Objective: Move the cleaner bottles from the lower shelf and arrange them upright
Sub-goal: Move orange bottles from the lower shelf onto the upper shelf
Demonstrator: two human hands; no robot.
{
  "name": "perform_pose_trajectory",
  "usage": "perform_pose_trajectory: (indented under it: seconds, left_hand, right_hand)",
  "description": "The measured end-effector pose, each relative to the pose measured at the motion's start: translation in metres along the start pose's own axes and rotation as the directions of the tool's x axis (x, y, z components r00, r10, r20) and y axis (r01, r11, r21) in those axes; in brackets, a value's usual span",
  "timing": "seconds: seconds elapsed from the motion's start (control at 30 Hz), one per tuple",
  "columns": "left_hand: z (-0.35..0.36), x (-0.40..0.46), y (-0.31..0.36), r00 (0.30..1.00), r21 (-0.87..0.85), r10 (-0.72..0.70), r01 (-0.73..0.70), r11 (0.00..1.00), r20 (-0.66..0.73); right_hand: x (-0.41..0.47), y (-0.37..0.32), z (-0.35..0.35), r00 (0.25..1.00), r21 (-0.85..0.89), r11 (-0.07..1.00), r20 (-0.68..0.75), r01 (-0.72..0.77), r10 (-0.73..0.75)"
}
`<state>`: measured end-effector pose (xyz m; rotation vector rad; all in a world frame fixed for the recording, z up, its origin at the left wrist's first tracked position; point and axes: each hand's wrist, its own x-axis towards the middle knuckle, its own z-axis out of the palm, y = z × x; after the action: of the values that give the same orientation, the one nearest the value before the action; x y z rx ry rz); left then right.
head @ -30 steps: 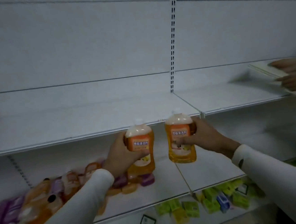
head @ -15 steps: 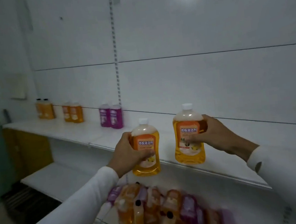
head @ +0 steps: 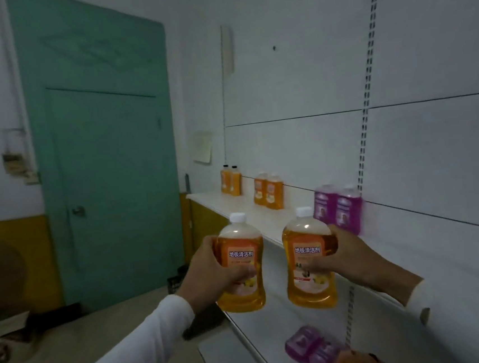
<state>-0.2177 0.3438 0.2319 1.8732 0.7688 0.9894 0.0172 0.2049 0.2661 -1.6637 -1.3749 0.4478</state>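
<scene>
Gripped around its middle by the left hand (head: pixel 211 269), an orange cleaner bottle (head: pixel 240 264) with a white cap is held upright in the air, the fingers wrapped over the lower part of its label. A second orange bottle (head: pixel 308 259) of the same kind is clasped upright in the right hand (head: pixel 347 254), whose thumb is pressed across the front below the label. The two bottles are kept side by side, apart from each other, at the front edge of the upper shelf (head: pixel 252 209) and not resting on it.

Further back on that shelf, against the wall panel, three pairs of bottles are seen standing upright: two orange ones with dark caps (head: pixel 231 180) at the far end, two orange ones with pale caps (head: pixel 268 191) nearer, and two purple ones (head: pixel 337 208) nearest, just behind the right hand. Below the upper shelf, on the lower shelf (head: pixel 220 358), purple bottles (head: pixel 310 347) are seen lying down, with an orange one (head: pixel 355 360) beside them at the frame's bottom edge. Beyond the shelf's far end, a green door (head: pixel 104 153) is seen shut.
</scene>
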Motion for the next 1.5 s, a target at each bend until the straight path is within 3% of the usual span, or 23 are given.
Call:
perform_pose_trajectory:
  seconds: [0.27,0.5,0.77,0.97,1.3,1.5]
  left_hand:
    - [-0.079,0.12,-0.067,1.0,-0.017,-0.004,0.004,1.0,0.021]
    - [-0.086,0.237,-0.103,0.997,-0.056,0.027,-0.023,0.998,0.077]
    - [-0.039,0.391,-0.15,0.982,-0.085,0.074,-0.06,0.995,0.174]
    - [0.014,0.507,-0.172,0.949,-0.081,0.123,-0.104,0.991,0.289]
    - [0.1,0.618,-0.205,0.811,-0.173,0.192,-0.114,0.978,0.552]
    - [0.125,0.65,-0.226,0.746,-0.265,0.249,-0.101,0.959,0.618]
  right_hand:
    - [0.143,-0.018,0.072,1.0,-0.014,1.0,0.012,0.026,-0.026]
    - [0.247,-0.004,0.076,0.996,-0.025,1.0,-0.085,0.009,-0.011]
    - [0.369,0.077,0.05,0.97,-0.023,0.998,-0.238,-0.059,0.052]
    - [0.441,0.132,0.016,0.908,0.036,0.99,-0.395,-0.138,0.141]
    - [0.488,0.199,0.004,0.784,0.1,0.949,-0.541,-0.299,0.304]
    - [0.509,0.211,0.016,0.722,0.119,0.929,-0.597,-0.351,0.35]
